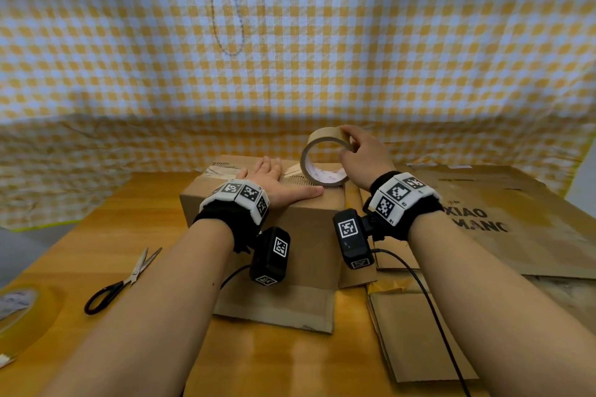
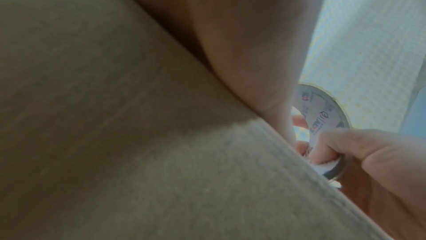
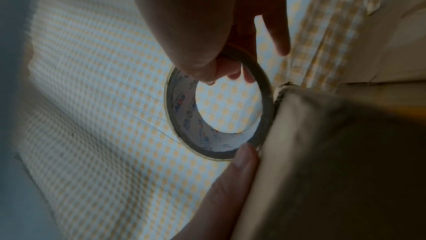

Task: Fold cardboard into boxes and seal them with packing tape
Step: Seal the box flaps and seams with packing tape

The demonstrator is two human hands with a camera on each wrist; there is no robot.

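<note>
1. Left hand (image 1: 277, 182) lies flat, fingers straight, pressing the box (image 1: 300, 235) top at table centre.
2. Right hand (image 1: 364, 158) pinches the tape roll (image 1: 317, 151), upright on the box's 2 o'clock corner.

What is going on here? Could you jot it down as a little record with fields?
Activity: sealing a cardboard box with tape
Left hand: lies flat, fingers straight, pressing on the box top
Right hand: grips the tape roll, which stands on edge at the box's far right corner
Tape on box: a strip runs along the top from under the left hand to the roll
Scissors: on the table, left of the box, untouched
Other cardboard: flat sheets lying to the right
Backdrop: yellow checked cloth
</note>
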